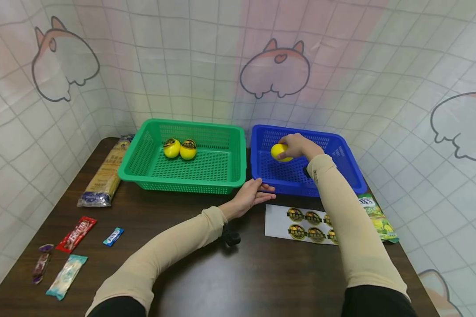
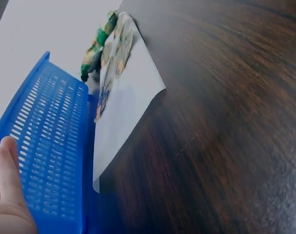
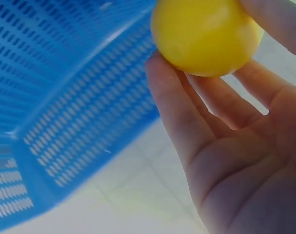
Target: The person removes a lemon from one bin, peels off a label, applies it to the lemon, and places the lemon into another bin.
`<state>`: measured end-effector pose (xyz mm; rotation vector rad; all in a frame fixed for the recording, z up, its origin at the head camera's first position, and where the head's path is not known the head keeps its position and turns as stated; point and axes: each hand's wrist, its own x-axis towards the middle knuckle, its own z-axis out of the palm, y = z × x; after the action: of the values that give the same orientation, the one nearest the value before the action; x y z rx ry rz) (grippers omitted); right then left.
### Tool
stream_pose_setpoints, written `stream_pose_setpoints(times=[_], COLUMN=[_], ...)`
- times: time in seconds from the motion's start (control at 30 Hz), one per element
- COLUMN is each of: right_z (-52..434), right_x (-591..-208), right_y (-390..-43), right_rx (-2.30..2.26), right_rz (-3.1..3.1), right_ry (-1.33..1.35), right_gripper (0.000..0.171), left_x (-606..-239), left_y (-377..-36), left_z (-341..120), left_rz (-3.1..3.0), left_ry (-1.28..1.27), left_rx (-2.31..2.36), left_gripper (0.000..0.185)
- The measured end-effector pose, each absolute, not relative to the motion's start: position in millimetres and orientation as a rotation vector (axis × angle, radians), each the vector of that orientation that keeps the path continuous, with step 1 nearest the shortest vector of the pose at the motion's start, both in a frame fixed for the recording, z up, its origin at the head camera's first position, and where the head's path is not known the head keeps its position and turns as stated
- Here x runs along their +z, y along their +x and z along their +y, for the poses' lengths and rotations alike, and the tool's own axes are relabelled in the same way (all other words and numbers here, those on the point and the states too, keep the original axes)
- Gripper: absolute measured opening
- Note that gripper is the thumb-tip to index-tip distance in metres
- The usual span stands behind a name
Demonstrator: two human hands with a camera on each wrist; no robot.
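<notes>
My right hand [image 1: 299,146] grips a smooth yellow ball [image 1: 278,152] over the blue basket [image 1: 307,191]. The right wrist view shows the yellow ball [image 3: 206,36] pinched between the thumb and fingers, with no label on the side that shows. At the basket's front left corner is my left hand [image 1: 247,198], its fingers extended and holding nothing. Whether they touch the basket I cannot tell. Two more yellow balls with dark round stickers, a left one [image 1: 171,149] and a right one [image 1: 188,150], lie in the green basket [image 1: 190,187]. In front of the blue basket lies a white sticker sheet [image 1: 277,224].
A long tan packet [image 1: 105,171] lies left of the green basket. Several small snacks, among them a red packet [image 1: 76,234] and a blue one [image 1: 113,236], are at the table's left. A green bag [image 1: 381,220] rests at the right edge. Patterned curtains [image 1: 206,57] enclose the table.
</notes>
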<state>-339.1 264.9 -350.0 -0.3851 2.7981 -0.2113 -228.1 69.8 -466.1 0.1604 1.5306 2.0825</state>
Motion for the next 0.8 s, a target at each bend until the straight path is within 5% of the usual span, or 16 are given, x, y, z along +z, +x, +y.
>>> stream_pose_setpoints(times=[0.5,0.8], right_z=[235,222], right_x=[-303,-326], right_y=[-260,-204], right_rx=[-0.372,-0.531], right_rz=[3.035,3.157], right_ry=[-0.726,-0.842], right_gripper=[0.061,0.059], left_x=[-469,-468], left_y=[-230,-222], left_z=[65,55], left_rz=[1.562,1.547], left_ry=[0.245,0.297], left_rx=[1.995,1.970], left_gripper=[0.047,0.056])
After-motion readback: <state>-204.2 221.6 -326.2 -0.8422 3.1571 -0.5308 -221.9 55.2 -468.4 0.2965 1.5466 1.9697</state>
